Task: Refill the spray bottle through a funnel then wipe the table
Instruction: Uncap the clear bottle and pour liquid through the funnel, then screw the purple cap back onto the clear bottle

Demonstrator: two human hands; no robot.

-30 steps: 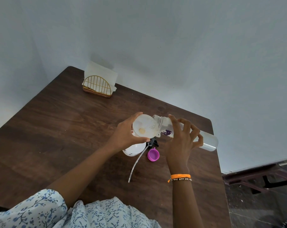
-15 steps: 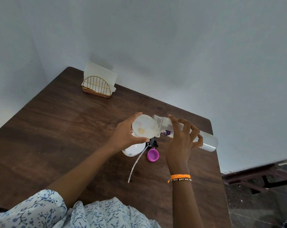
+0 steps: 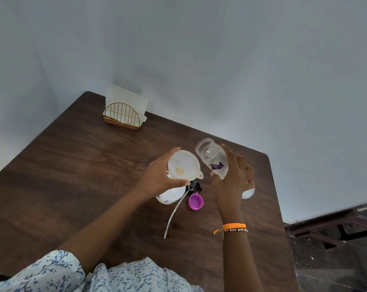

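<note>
A white funnel (image 3: 183,165) sits in the neck of a white spray bottle (image 3: 170,194) standing on the dark wooden table (image 3: 73,175). My left hand (image 3: 159,175) grips the funnel's rim and the bottle's neck. My right hand (image 3: 231,178) holds a clear plastic water bottle (image 3: 212,158) with a purple label, its open mouth tilted up and away from the funnel. The black spray head with its long dip tube (image 3: 175,209) lies on the table beside the spray bottle. A purple cap (image 3: 195,201) lies next to it, open side up.
A gold wire napkin holder (image 3: 122,116) with white paper napkins stands at the table's far left corner by the wall. The table's right edge drops to a dark floor with a low dark wooden frame (image 3: 334,228).
My right hand has swung the water bottle up and back, so its mouth has left the funnel and now points upward. My left hand has stayed on the funnel.
</note>
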